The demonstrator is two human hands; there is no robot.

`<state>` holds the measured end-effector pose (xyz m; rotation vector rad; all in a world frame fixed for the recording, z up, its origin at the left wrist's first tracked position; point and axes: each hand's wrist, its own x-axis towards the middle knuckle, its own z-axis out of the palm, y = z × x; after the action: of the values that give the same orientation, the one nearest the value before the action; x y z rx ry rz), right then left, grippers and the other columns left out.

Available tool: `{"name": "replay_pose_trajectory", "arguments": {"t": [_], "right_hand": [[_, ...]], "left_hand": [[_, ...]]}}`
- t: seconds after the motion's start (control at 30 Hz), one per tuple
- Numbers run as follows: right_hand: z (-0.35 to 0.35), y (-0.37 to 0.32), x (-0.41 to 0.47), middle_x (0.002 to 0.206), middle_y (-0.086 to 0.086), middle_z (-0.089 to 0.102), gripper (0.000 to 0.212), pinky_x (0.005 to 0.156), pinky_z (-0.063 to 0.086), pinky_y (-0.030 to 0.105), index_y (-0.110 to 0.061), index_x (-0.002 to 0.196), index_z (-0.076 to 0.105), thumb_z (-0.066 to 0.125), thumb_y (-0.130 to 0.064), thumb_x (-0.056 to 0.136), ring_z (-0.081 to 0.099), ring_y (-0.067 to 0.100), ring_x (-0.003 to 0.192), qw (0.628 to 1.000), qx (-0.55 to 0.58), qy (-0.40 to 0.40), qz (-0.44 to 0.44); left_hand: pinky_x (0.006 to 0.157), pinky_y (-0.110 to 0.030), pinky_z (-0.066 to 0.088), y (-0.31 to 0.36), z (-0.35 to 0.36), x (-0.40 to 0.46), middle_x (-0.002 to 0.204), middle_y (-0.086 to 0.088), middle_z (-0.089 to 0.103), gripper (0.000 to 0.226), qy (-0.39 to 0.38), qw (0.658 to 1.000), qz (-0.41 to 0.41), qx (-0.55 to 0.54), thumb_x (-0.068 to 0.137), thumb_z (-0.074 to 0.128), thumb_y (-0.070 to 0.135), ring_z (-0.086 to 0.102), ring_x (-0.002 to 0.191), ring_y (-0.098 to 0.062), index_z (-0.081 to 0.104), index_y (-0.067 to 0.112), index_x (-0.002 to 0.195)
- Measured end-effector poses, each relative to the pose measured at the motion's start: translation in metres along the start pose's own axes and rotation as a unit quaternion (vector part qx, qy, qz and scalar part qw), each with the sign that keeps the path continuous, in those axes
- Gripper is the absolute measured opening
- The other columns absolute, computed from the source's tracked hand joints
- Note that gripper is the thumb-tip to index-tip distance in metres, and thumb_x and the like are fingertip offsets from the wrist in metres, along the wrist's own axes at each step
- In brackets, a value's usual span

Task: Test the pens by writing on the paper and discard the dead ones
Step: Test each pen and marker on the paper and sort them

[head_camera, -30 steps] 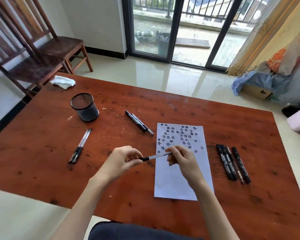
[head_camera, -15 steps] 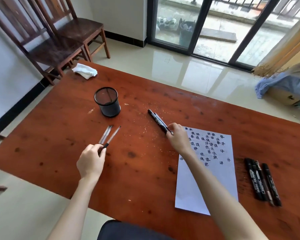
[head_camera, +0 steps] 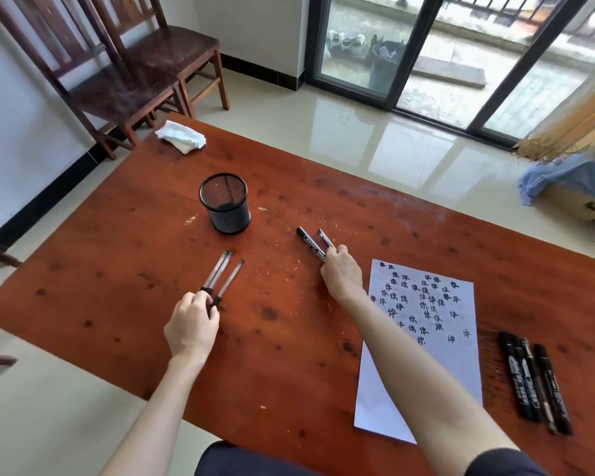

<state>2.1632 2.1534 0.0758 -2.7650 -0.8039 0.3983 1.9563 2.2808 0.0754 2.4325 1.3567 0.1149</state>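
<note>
L hand (head_camera: pixel 191 326), frame centre-left: fingertips curled at cap end of clear pen (head_camera: pixel 228 283), apparently pinching it; two more clear pens (head_camera: pixel 217 269) just beside. R hand (head_camera: pixel 342 274), centre: fingers curled round black marker (head_camera: pixel 310 243) and thin pen (head_camera: pixel 325 238). Paper (head_camera: pixel 423 355) right of centre; four markers (head_camera: pixel 533 383) lower right; mesh cup (head_camera: pixel 225 202) upper centre.

White cloth (head_camera: pixel 181 136) on table (head_camera: pixel 124 262) corner; chairs (head_camera: pixel 145 63) beyond.
</note>
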Motion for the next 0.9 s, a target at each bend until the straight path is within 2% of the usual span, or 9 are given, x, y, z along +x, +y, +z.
{"name": "replay_pose_trajectory", "arguments": {"t": [0.1, 0.17, 0.3, 0.37, 0.47, 0.6, 0.73, 0.83, 0.9], "right_hand": [[-0.006, 0.005, -0.008, 0.102, 0.018, 0.051, 0.015, 0.066, 0.036, 0.032, 0.003, 0.100, 0.051, 0.045, -0.006, 0.090, 0.055, 0.035, 0.086, 0.993, 0.111, 0.037, 0.018], [-0.017, 0.010, -0.020, 0.092, 0.012, 0.055, 0.012, 0.067, 0.036, 0.025, -0.001, 0.096, 0.052, 0.052, -0.008, 0.087, 0.055, 0.030, 0.084, 0.964, 0.255, 0.057, 0.052], [-0.037, 0.030, -0.071, 0.072, 0.009, 0.061, 0.016, 0.054, 0.049, 0.019, -0.013, 0.078, 0.050, 0.054, 0.001, 0.086, 0.065, 0.013, 0.060, 0.829, 0.547, 0.020, 0.115], [-0.041, 0.043, -0.102, 0.072, 0.008, 0.061, 0.018, 0.054, 0.049, 0.016, -0.010, 0.078, 0.052, 0.053, 0.007, 0.085, 0.066, 0.009, 0.058, 0.768, 0.628, 0.005, 0.122], [-0.040, 0.058, -0.140, 0.076, 0.004, 0.062, 0.025, 0.054, 0.046, 0.013, -0.012, 0.075, 0.053, 0.055, 0.011, 0.082, 0.065, 0.008, 0.062, 0.730, 0.667, 0.019, 0.148], [-0.038, 0.070, -0.176, 0.077, 0.002, 0.069, 0.009, 0.060, 0.046, 0.016, -0.020, 0.071, 0.063, 0.064, -0.011, 0.073, 0.065, 0.016, 0.075, 0.688, 0.707, 0.025, 0.160], [-0.050, 0.090, -0.195, 0.076, -0.003, 0.072, 0.021, 0.065, 0.044, 0.019, -0.019, 0.068, 0.070, 0.054, -0.014, 0.080, 0.063, 0.009, 0.077, 0.645, 0.744, 0.066, 0.164], [-0.067, 0.103, -0.204, 0.080, 0.001, 0.072, 0.029, 0.074, 0.051, 0.023, -0.016, 0.065, 0.069, 0.047, -0.003, 0.078, 0.063, 0.015, 0.078, 0.545, 0.822, 0.098, 0.132], [-0.080, 0.105, -0.208, 0.078, 0.003, 0.070, 0.017, 0.079, 0.051, 0.029, -0.015, 0.066, 0.065, 0.053, -0.003, 0.068, 0.065, 0.016, 0.074, 0.470, 0.870, 0.106, 0.105]], "left_hand": [[0.059, -0.038, 0.048, 0.002, -0.002, 0.002, 0.098, -0.015, 0.063, 0.014, 0.001, 1.000, 0.007, 0.000, 0.082, 0.062, 0.009, 0.059, 0.091, -0.033, 0.062, 0.005, 0.095], [0.059, -0.038, 0.048, 0.006, -0.005, 0.001, 0.097, -0.015, 0.063, 0.013, 0.006, 1.000, 0.018, -0.004, 0.082, 0.062, 0.009, 0.059, 0.091, -0.033, 0.062, 0.005, 0.095], [0.061, -0.034, 0.049, 0.026, -0.010, -0.004, 0.097, -0.014, 0.064, 0.014, 0.002, 0.993, 0.085, -0.078, 0.083, 0.059, 0.006, 0.060, 0.086, -0.029, 0.062, 0.005, 0.097], [0.064, -0.025, 0.046, 0.046, -0.009, -0.011, 0.096, -0.010, 0.063, 0.016, -0.033, 0.979, 0.148, -0.134, 0.085, 0.058, 0.007, 0.060, 0.082, -0.021, 0.061, 0.006, 0.100], [0.073, -0.021, 0.046, 0.086, -0.006, -0.035, 0.099, -0.006, 0.064, 0.019, -0.109, 0.941, 0.248, -0.202, 0.090, 0.054, 0.015, 0.057, 0.086, -0.013, 0.059, 0.009, 0.107], [0.085, -0.025, 0.044, 0.139, 0.005, -0.078, 0.113, -0.005, 0.062, 0.036, -0.295, 0.865, 0.355, -0.196, 0.093, 0.048, 0.025, 0.058, 0.100, -0.017, 0.047, 0.015, 0.128], [0.079, -0.034, 0.046, 0.165, 0.012, -0.105, 0.104, -0.013, 0.066, 0.028, -0.328, 0.828, 0.424, -0.164, 0.093, 0.049, 0.020, 0.060, 0.093, -0.028, 0.056, 0.009, 0.118], [0.071, -0.034, 0.043, 0.179, 0.007, -0.120, 0.096, -0.012, 0.067, 0.025, -0.302, 0.827, 0.453, -0.140, 0.093, 0.049, 0.023, 0.060, 0.086, -0.028, 0.059, 0.010, 0.112], [0.067, -0.033, 0.041, 0.189, 0.002, -0.130, 0.094, -0.009, 0.068, 0.025, -0.262, 0.827, 0.485, -0.112, 0.092, 0.049, 0.028, 0.060, 0.085, -0.028, 0.058, 0.012, 0.109]]}}
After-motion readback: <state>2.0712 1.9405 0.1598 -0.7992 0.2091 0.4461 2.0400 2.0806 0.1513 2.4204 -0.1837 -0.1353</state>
